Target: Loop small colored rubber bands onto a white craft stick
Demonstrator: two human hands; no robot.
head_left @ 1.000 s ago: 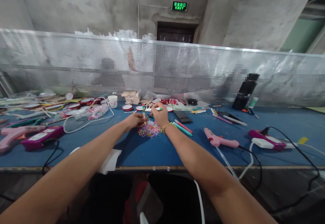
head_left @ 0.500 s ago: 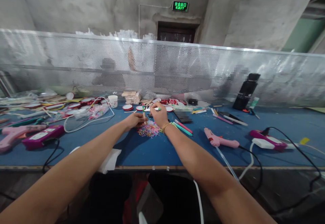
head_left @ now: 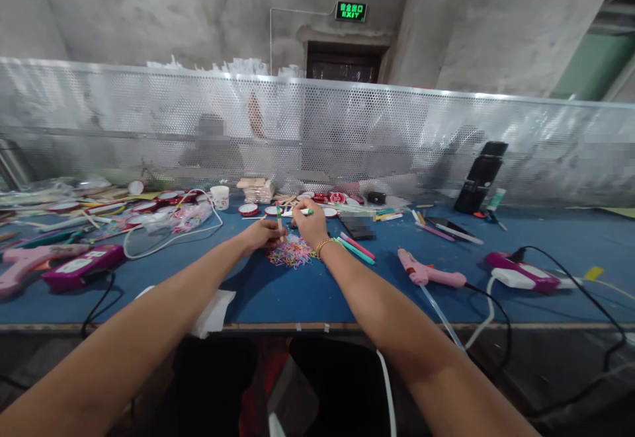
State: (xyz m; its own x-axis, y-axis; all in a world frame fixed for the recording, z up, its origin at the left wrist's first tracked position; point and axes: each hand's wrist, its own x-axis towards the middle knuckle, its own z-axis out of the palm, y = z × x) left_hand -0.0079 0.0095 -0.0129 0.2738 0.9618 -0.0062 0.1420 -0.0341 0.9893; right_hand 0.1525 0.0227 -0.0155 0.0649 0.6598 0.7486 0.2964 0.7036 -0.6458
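One craft stick is pinched by the left hand, one marker by the right hand; piled strands are flanked by two glue guns.

Upright stick, red-and-green top, white marker

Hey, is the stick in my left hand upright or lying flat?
Upright, or nearly so: the left hand pinches the stick with its coloured end pointing up above the grip.
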